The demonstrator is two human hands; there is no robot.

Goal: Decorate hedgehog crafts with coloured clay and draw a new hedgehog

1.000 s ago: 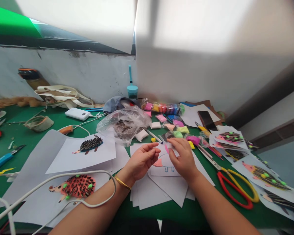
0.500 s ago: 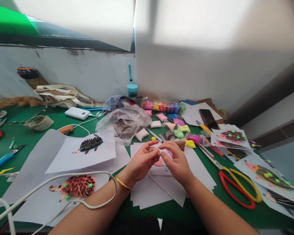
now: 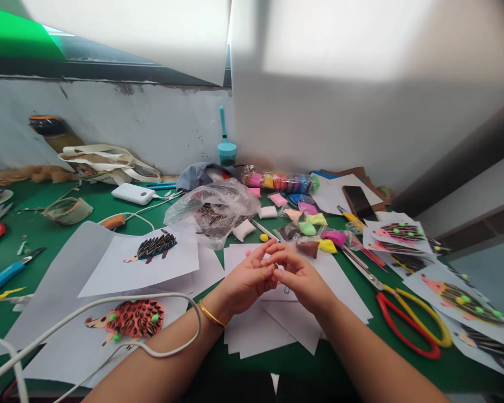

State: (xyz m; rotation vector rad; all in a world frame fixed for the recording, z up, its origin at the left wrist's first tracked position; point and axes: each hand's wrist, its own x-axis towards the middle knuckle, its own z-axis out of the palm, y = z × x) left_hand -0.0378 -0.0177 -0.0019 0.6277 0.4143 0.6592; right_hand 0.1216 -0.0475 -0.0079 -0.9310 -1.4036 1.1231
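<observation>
My left hand [image 3: 250,280] and my right hand [image 3: 298,277] meet over a small white card [image 3: 282,293] with blue drawn lines. Their fingers are curled and the fingertips press together; whatever lies between them is hidden. A gold bangle [image 3: 211,314] circles my left wrist. Most of the card is covered by my hands. Beneath it are stacked white sheets [image 3: 260,330]. Just beyond my left fingertips lie a tiny pink ball [image 3: 247,253] and a yellow ball [image 3: 264,238].
Bags of coloured clay [image 3: 307,228] and a plastic bag of sunflower seeds [image 3: 212,215] lie behind my hands. Scissors [image 3: 407,319] and hedgehog pictures [image 3: 462,299] are at the right. On the left are a seed hedgehog [image 3: 130,320], a white cable [image 3: 109,299] and a blue cutter [image 3: 8,277].
My hands have come together, the right one shifting left until the fingertips touch. The pink patch on the card is now covered, and the tiny pink ball shows beyond my left hand.
</observation>
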